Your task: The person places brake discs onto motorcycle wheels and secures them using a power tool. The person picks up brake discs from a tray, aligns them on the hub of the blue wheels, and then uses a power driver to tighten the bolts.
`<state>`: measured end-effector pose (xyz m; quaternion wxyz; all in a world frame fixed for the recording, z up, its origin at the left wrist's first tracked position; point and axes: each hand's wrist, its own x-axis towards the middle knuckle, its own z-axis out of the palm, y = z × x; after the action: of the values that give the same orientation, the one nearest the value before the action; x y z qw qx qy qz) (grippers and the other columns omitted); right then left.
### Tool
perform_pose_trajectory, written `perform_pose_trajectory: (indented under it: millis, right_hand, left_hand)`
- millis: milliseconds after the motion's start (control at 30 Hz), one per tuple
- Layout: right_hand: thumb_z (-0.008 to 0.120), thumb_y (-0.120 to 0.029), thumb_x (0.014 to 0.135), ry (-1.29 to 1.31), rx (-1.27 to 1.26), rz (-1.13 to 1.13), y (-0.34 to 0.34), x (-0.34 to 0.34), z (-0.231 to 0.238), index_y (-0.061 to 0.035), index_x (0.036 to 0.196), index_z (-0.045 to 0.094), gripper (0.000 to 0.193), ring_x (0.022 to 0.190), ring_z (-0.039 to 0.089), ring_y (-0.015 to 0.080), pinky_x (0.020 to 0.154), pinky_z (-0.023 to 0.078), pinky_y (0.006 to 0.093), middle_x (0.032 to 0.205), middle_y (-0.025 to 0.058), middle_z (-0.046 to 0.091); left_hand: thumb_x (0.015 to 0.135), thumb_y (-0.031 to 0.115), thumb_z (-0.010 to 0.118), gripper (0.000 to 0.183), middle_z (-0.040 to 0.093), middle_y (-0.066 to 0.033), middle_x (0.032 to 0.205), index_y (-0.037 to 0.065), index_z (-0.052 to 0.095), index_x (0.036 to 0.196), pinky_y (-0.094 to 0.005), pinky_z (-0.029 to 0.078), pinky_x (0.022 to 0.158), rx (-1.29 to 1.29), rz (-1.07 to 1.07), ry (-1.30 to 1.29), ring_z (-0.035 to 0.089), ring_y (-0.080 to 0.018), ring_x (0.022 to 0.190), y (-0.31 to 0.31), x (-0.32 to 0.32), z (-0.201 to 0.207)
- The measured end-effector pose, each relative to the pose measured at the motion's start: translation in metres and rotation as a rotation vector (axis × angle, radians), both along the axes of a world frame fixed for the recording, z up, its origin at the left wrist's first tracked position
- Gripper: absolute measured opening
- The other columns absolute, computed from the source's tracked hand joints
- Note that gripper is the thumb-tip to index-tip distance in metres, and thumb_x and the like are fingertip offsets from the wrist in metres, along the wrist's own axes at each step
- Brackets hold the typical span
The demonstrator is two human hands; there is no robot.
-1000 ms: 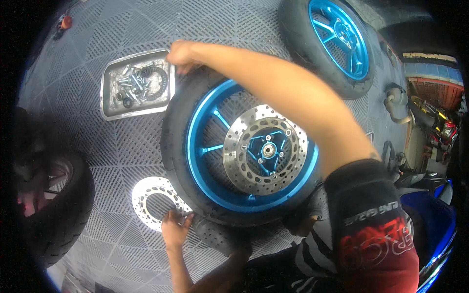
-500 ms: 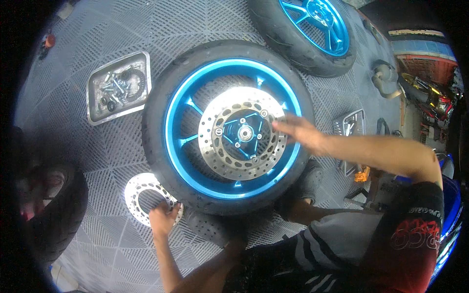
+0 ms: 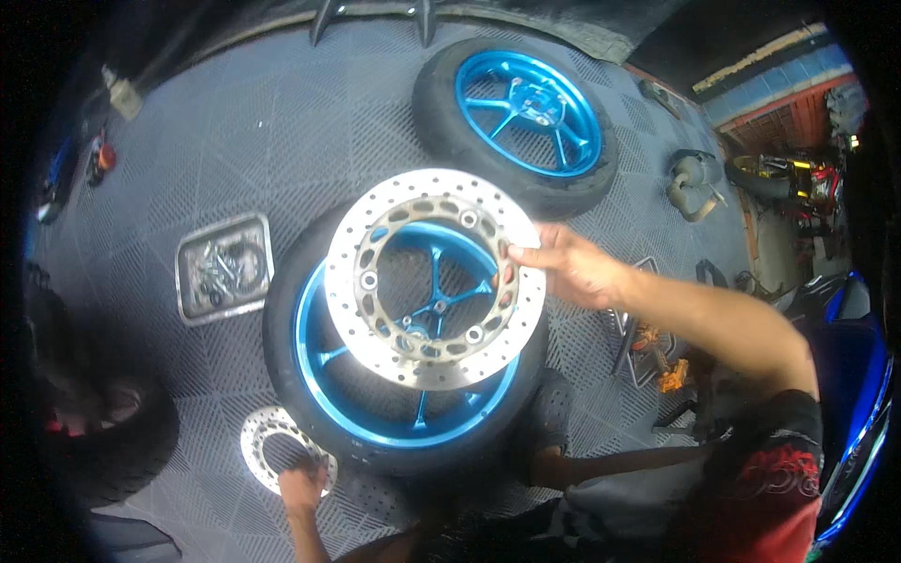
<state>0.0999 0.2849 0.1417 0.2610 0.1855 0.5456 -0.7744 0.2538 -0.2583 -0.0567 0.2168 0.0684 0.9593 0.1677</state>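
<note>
My right hand (image 3: 577,267) pinches the right edge of a large silver brake disc (image 3: 361,328), thumb on top. The drilled disc is held raised over a motorcycle wheel (image 3: 280,338) with a blue rim and black tyre, which lies flat on the floor. Through the disc's open middle the blue spokes and hub show. At the lower left, my left hand (image 3: 302,490) is closed on the near right edge of a smaller brake disc (image 3: 251,450) beside the tyre. Its fingertips are partly hidden.
A metal tray (image 3: 180,281) of bolts and small parts sits left of the wheel. Beyond lies a second blue-rimmed wheel (image 3: 441,169). A dark tyre (image 3: 141,446) stands at far left. To the right are an orange caliper-like part (image 3: 672,375), a wire basket and an exhaust piece (image 3: 693,178).
The large disc has come up off the wheel's hub in my right hand, nearer to me. My left hand stays at the smaller disc. The view has tilted toward the far side.
</note>
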Motion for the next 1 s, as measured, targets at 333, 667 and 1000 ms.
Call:
perform_pose_trajectory:
  millis: [333, 667, 1000]
  right_hand:
    - [0.061, -0.03, 0.104, 0.336, 0.246, -0.529, 0.213, -0.079, -0.041, -0.0045, 0.11, 0.065, 0.027, 0.071, 0.07, 0.0139, 0.067, 0.061, 0.0319, 0.083, 0.0038, 0.07]
    - [0.058, -0.025, 0.106, 0.386, -0.137, -1.101, 0.279, -0.163, -0.181, -0.0005, 0.119, 0.064, 0.029, 0.076, 0.07, 0.0188, 0.073, 0.06, 0.0344, 0.095, 0.008, 0.072]
    - [0.054, -0.026, 0.107, 0.326, -0.136, -0.993, 0.294, -0.19, -0.191, -0.0005, 0.128, 0.059, 0.033, 0.085, 0.071, 0.0218, 0.081, 0.062, 0.0405, 0.102, 0.0113, 0.071]
  left_hand:
    - [0.078, 0.033, 0.08, 0.028, 0.073, -0.0163, 0.075, 0.005, 0.076, 0.078, -0.0472, 0.058, 0.07, -0.285, -0.08, -0.03, 0.071, -0.0387, 0.073, 0.032, -0.064, 0.059]
    - [0.096, 0.023, 0.068, 0.031, 0.055, -0.018, 0.062, -0.004, 0.066, 0.081, -0.0395, 0.044, 0.057, 0.173, -0.445, -0.021, 0.051, -0.0197, 0.054, 0.372, -0.304, 0.198]
    - [0.102, 0.039, 0.058, 0.055, 0.069, -0.0109, 0.087, -0.006, 0.055, 0.132, -0.0295, 0.051, 0.054, 0.785, 0.104, -0.035, 0.067, -0.0172, 0.066, 0.601, -0.449, 0.043]
